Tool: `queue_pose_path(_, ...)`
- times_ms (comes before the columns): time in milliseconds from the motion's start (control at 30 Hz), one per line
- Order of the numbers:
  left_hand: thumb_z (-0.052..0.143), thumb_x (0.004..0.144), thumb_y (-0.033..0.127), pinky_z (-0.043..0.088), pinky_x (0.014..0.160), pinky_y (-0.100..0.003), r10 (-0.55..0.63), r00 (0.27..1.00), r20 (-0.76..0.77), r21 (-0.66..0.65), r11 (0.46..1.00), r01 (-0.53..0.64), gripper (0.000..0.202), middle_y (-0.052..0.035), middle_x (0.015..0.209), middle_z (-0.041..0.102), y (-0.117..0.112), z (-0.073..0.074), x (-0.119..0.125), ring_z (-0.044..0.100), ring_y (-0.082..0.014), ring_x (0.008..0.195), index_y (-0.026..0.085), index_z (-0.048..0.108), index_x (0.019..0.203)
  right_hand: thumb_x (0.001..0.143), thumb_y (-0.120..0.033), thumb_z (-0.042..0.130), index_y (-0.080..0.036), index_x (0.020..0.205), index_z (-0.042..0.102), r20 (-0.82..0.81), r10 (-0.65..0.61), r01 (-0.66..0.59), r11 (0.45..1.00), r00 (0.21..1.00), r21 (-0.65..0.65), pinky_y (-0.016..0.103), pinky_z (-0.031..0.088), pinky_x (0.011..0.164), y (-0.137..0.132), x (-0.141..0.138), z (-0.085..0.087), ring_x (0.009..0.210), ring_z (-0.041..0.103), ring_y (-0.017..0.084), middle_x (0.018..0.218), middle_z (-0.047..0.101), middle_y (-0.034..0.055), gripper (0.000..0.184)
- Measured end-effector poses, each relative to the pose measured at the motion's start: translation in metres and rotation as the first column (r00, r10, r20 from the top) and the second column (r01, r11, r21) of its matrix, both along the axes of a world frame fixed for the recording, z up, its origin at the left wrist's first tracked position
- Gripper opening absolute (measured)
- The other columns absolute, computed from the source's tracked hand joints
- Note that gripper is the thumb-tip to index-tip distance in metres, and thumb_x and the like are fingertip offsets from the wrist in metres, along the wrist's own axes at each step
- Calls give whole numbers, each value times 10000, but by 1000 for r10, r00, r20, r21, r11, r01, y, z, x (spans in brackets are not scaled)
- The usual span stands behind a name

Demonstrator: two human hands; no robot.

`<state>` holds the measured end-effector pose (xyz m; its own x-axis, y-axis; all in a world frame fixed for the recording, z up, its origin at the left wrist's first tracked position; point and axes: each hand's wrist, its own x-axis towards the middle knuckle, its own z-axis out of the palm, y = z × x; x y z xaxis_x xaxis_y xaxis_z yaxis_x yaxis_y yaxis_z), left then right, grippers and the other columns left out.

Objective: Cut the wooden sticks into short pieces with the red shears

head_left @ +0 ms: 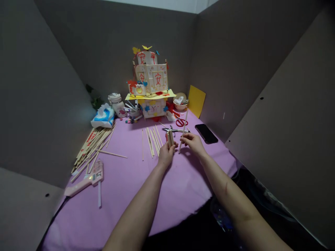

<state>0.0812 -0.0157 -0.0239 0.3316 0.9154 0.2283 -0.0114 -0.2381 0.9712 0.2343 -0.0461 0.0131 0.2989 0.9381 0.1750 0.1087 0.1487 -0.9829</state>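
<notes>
My left hand (165, 152) is closed around a short bundle of wooden sticks (170, 137) held upright over the purple table (123, 195). My right hand (192, 142) pinches a long thin wooden stick (183, 129) that leans up and away from me. The two hands are close together, near the middle of the table. Just beyond them lies a pair of metal pliers (173, 130). Several loose sticks (152, 140) lie in a row left of my left hand.
A pink glue gun (87, 178) lies at the left front, behind it a heap of chopsticks (91, 146). A decorated paper and stick house (151, 85) stands at the back. Red scissors (180, 122), a black phone (206, 133), a tissue pack (103, 116) and a jar (117, 104) are around it.
</notes>
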Motion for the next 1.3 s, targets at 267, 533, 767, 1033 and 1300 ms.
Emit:
queue_pose_path(267, 541, 849, 214, 541, 800, -339, 45, 995, -91, 29, 999, -42, 206, -91, 944, 731, 3, 1, -2, 698, -219, 884, 146, 642, 1015, 692, -346, 663, -173, 733, 628, -45, 70, -67, 996, 997, 58, 276, 467, 608, 8, -4, 2, 601, 558, 130, 677, 616, 3, 181)
queue_pose_path(533, 553, 842, 208, 503, 856, -335, 69, 984, -165, 110, 993, -51, 244, -88, 983, 732, 5, 2, -3, 680, -219, 929, 143, 657, 1053, 721, -326, 651, -178, 723, 634, 15, 81, -82, 991, 997, 108, 272, 466, 600, 10, -11, -4, 608, 564, 138, 663, 627, 2, 149)
queue_pose_path(767, 560, 836, 207, 498, 828, -321, 88, 975, -202, 123, 990, -64, 263, -92, 986, 734, 5, 3, -5, 676, -223, 914, 139, 672, 1065, 725, -288, 634, -173, 708, 639, 5, 87, -87, 990, 996, 112, 280, 481, 607, 9, -14, -3, 590, 568, 139, 636, 620, 1, 116)
queue_pose_path(1033, 572, 826, 193, 493, 776, -308, 92, 969, -229, 141, 988, -60, 245, -78, 931, 738, 8, 2, -4, 670, -225, 866, 137, 686, 1035, 691, -267, 674, -166, 668, 654, -7, 69, -68, 993, 998, 94, 270, 485, 580, 14, -14, -5, 569, 581, 136, 648, 633, 8, 106)
queue_pose_path(1300, 559, 819, 169, 495, 728, -281, 76, 973, -219, 130, 990, -49, 223, -64, 882, 739, 3, 7, -3, 671, -205, 816, 138, 691, 997, 666, -286, 707, -157, 714, 708, -89, 141, -138, 990, 986, 39, 276, 484, 584, 15, -14, -7, 579, 594, 148, 649, 660, 17, 137)
